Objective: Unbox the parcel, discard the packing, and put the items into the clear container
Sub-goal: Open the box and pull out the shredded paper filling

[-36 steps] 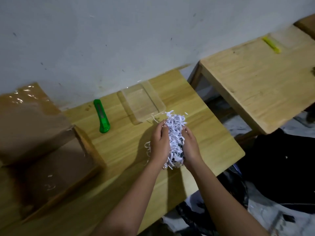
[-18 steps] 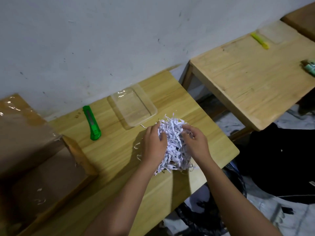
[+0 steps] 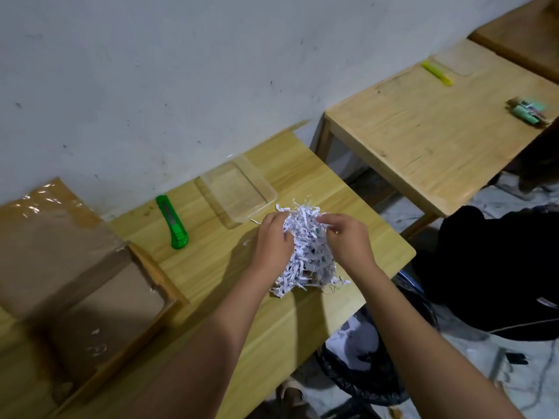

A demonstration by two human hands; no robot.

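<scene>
Shredded white paper packing wad sits on the light wooden table, near its right edge, just in front of the empty clear plastic container. Left hand and right hand each curl a grip into the wad's sides, fingers partly closed on paper. Risks: loose strips scattering over the edge; any item buried inside is hidden and could get binned with the packing. Open brown cardboard box sits left.
</scene>
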